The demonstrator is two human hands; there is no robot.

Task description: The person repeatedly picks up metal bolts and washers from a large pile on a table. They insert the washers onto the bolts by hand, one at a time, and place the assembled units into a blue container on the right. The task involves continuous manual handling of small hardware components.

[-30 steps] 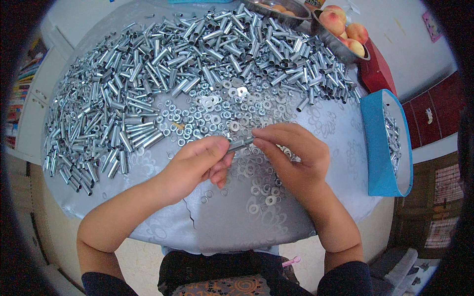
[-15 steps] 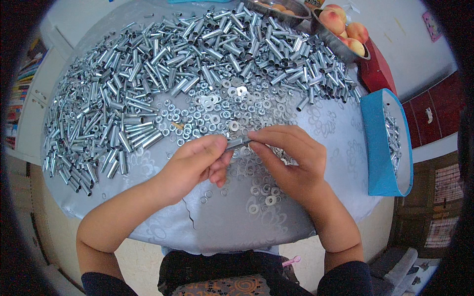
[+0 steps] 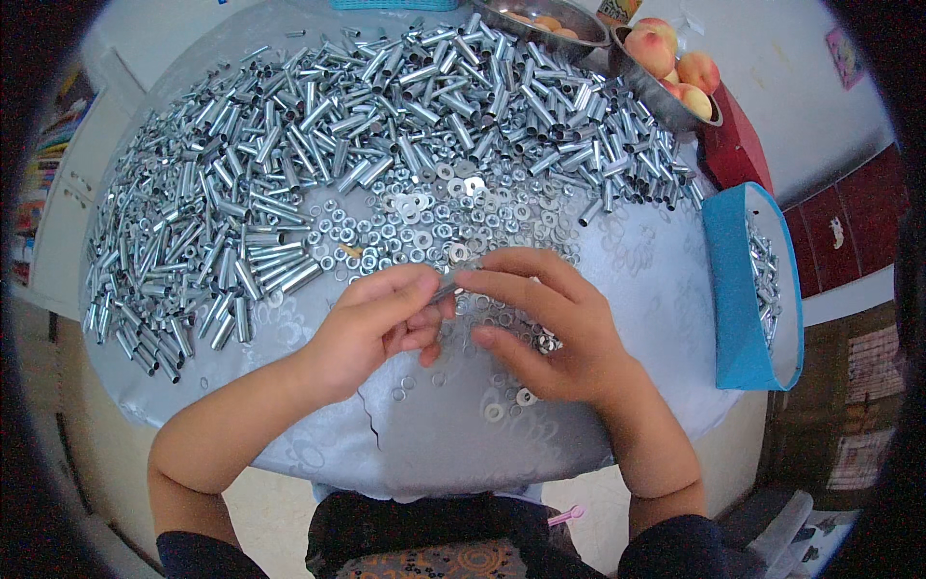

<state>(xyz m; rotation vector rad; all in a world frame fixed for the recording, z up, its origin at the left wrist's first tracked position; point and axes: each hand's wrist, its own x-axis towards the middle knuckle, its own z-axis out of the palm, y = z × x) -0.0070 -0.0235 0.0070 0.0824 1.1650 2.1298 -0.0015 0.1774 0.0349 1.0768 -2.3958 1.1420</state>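
Both hands pinch one small metal tube (image 3: 446,283): left hand (image 3: 378,323) and right hand (image 3: 550,328) fingers closed on it, apparently fitting parts together; next calls for a washer (image 3: 494,412) from the worktop (image 3: 434,454).

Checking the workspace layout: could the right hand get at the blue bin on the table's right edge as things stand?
Probably yes: the right hand has only bare tablecloth between it and the blue bin, but it pinches a small metal piece.
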